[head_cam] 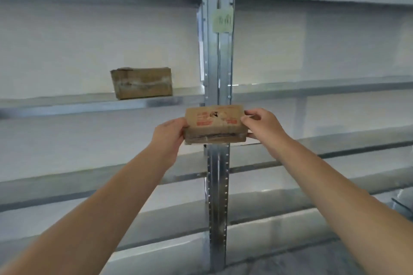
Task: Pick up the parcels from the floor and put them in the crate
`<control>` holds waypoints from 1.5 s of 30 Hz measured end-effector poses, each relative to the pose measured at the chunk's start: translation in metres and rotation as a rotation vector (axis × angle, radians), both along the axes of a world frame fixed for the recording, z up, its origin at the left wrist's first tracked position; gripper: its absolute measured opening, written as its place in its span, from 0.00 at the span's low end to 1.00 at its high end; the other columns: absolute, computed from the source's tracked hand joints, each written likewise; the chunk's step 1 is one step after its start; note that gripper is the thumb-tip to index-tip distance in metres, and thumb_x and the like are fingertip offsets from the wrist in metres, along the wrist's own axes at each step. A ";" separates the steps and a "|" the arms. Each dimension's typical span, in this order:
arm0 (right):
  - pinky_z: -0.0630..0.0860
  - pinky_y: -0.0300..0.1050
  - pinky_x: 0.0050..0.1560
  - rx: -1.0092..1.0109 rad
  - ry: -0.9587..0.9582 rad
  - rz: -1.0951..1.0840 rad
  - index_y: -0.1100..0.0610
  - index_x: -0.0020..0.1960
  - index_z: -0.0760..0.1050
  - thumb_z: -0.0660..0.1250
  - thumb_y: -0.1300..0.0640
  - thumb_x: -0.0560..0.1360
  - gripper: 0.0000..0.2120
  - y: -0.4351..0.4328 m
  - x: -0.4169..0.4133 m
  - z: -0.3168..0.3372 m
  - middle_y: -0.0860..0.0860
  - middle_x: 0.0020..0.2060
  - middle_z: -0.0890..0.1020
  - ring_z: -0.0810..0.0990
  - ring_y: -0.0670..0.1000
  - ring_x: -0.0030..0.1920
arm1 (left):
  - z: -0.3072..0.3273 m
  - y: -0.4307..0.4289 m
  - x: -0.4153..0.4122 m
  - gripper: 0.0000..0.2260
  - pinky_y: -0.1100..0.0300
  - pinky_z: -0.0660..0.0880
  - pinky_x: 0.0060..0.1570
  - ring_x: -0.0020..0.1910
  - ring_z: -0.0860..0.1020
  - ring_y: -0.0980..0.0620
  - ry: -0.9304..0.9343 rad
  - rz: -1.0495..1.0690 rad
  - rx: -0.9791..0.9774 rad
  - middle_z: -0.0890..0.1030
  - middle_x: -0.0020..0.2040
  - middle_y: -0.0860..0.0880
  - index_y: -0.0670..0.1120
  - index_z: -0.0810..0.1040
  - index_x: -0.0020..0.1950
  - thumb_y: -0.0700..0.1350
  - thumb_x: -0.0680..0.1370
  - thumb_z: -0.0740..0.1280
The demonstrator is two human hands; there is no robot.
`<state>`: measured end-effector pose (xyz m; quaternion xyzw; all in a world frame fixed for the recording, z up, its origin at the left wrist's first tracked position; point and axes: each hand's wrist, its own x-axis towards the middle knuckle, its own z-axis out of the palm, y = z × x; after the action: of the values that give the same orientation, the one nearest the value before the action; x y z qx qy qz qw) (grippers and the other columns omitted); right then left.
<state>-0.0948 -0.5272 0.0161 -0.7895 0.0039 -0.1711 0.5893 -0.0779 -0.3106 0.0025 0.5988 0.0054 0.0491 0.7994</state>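
The person holds one small cardboard parcel [215, 124] in front of the body with both arms stretched out, before the middle post [218, 73] of a metal shelving unit. The left hand [168, 135] closes on the left end of the parcel and the right hand [260, 128] closes on the right end, so the box is pressed between the two palms and does not rest on any shelf. I judge that the risk here comes from this grip: the box is held only by its two short ends, nothing supports it from below, and if one hand lets go early it can tip and fall. A second risk is the place to put it, because no crate is visible in this view, so I cannot tell where the parcel must go, and the person may need to turn while carrying it. The picture is a little blurred, which makes the print on the box unreadable. Counting the things: two cardboard boxes in all, the held parcel and a larger box [142, 82] standing on a shelf [67, 101] to the left, well apart from the hands; two hands; no crate and no parcel on the floor in view.
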 end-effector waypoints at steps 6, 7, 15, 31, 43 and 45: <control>0.82 0.45 0.42 0.215 -0.020 0.142 0.57 0.61 0.75 0.68 0.66 0.76 0.15 0.031 -0.016 0.046 0.55 0.50 0.83 0.83 0.52 0.50 | 0.052 0.051 -0.025 0.17 0.52 0.76 0.62 0.58 0.81 0.47 -0.218 0.031 0.202 0.84 0.56 0.46 0.42 0.81 0.62 0.32 0.76 0.64; 0.82 0.46 0.42 0.235 -0.032 0.149 0.58 0.61 0.76 0.69 0.66 0.76 0.15 0.038 -0.015 0.050 0.54 0.50 0.84 0.84 0.53 0.50 | 0.056 0.059 -0.027 0.17 0.54 0.77 0.60 0.57 0.81 0.48 -0.241 0.045 0.227 0.85 0.55 0.47 0.43 0.81 0.61 0.32 0.75 0.65; 0.80 0.42 0.53 0.154 -0.057 0.219 0.55 0.61 0.78 0.70 0.60 0.76 0.14 0.134 0.006 0.064 0.49 0.51 0.83 0.81 0.49 0.53 | 0.056 0.160 -0.028 0.13 0.56 0.79 0.54 0.55 0.81 0.49 -0.230 0.202 0.229 0.84 0.54 0.48 0.43 0.81 0.55 0.30 0.74 0.69; 0.78 0.53 0.61 0.082 0.089 0.546 0.59 0.50 0.77 0.71 0.38 0.70 0.24 0.464 0.053 0.000 0.56 0.47 0.83 0.82 0.56 0.51 | -0.006 0.469 -0.057 0.12 0.51 0.80 0.56 0.53 0.83 0.43 -0.044 0.513 0.006 0.81 0.49 0.37 0.39 0.75 0.44 0.47 0.76 0.72; 0.77 0.60 0.61 0.154 0.342 0.752 0.61 0.49 0.77 0.76 0.58 0.70 0.12 0.682 0.061 -0.079 0.58 0.48 0.84 0.84 0.56 0.52 | -0.083 0.652 -0.123 0.10 0.48 0.76 0.58 0.44 0.80 0.51 0.120 0.777 0.084 0.83 0.41 0.49 0.47 0.82 0.47 0.49 0.71 0.77; 0.78 0.57 0.60 0.165 0.337 0.788 0.60 0.52 0.77 0.75 0.60 0.70 0.13 0.717 0.064 -0.082 0.58 0.50 0.84 0.84 0.56 0.52 | -0.089 0.673 -0.133 0.11 0.53 0.77 0.53 0.46 0.81 0.51 0.102 0.838 0.062 0.84 0.43 0.50 0.48 0.81 0.52 0.45 0.72 0.76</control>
<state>-0.0308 0.1898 -0.0661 -0.6977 -0.1879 0.1991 0.6620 -0.2109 0.3624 -0.0867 0.5702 0.2865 0.3404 0.6906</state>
